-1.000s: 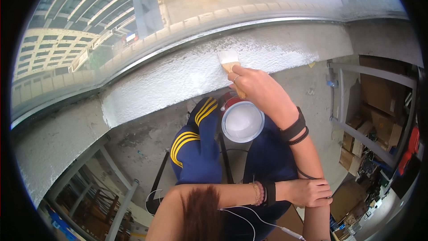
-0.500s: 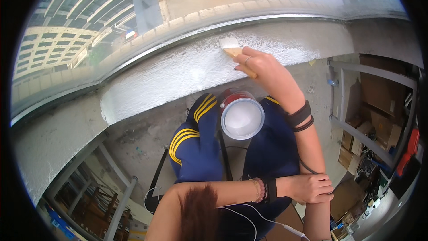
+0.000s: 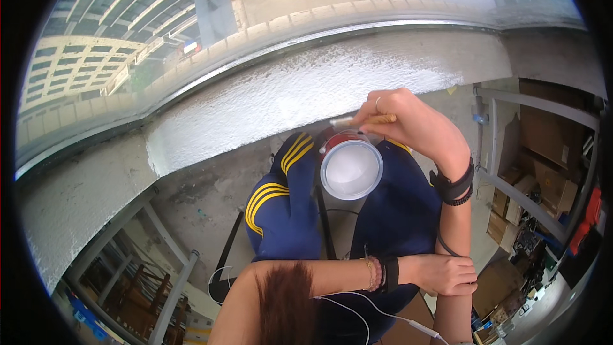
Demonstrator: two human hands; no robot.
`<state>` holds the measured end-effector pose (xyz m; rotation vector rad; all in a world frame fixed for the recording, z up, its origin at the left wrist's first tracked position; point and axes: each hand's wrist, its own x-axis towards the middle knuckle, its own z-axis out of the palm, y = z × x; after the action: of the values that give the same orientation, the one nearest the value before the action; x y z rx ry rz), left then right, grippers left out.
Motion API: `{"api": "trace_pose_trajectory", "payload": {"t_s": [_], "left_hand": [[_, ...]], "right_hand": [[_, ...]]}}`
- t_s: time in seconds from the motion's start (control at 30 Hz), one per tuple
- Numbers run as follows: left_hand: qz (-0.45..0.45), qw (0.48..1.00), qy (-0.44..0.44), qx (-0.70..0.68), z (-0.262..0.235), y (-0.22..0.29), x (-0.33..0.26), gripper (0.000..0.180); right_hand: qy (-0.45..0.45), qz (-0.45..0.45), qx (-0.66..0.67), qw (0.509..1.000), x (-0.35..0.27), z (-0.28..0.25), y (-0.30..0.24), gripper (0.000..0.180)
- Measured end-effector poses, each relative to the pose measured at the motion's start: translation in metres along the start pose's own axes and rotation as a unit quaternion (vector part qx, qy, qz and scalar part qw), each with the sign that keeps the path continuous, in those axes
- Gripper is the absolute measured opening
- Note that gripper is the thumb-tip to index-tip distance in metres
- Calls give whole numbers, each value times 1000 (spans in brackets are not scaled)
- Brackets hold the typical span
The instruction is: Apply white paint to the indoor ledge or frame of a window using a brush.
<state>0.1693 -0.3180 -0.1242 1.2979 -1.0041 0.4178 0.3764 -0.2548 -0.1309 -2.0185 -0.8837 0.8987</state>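
Observation:
My right hand (image 3: 399,118) is closed around the wooden handle of a paintbrush (image 3: 341,121), held just above the far rim of a paint bucket (image 3: 324,182). White paint (image 3: 350,167) shows inside the bucket, which has a red outer side and sits between my knees. Beyond the brush runs a concrete ledge (image 3: 255,101), coated white over much of its length, with bare grey patches along its upper edge and at both ends. My left hand (image 3: 445,275) is wrapped round my right forearm.
A window with a metal frame (image 3: 281,43) borders the ledge. Metal racks stand on both sides; the right rack (image 3: 539,201) holds cardboard boxes (image 3: 543,176). A white cable (image 3: 402,322) crosses my lap. Beneath my legs is a grey floor (image 3: 198,198).
The paintbrush has come off the ledge surface and moved down toward me, near the bucket's far rim. My left hand stays on my right forearm.

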Motion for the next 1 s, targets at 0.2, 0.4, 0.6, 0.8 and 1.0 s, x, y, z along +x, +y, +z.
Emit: {"api": "trace_pose_trajectory", "payload": {"t_s": [0.2, 0.4, 0.6, 0.8, 1.0], "left_hand": [[-21, 999, 24, -2, -8, -4, 1, 20], [-16, 998, 55, 14, -9, -6, 3, 17], [-11, 999, 42, 10, -8, -5, 3, 17], [1, 1000, 14, -22, -2, -2, 2, 17], [13, 1000, 2, -13, -1, -3, 3, 19]], "right_hand": [[118, -51, -72, 989, 27, 10, 30, 11], [192, -91, -226, 951, 38, 12, 43, 7], [210, -109, -262, 935, 30, 12, 36, 13], [115, -48, -167, 978, 8, 8, 23, 14], [12, 22, -56, 998, -2, -9, 13, 9]]}}
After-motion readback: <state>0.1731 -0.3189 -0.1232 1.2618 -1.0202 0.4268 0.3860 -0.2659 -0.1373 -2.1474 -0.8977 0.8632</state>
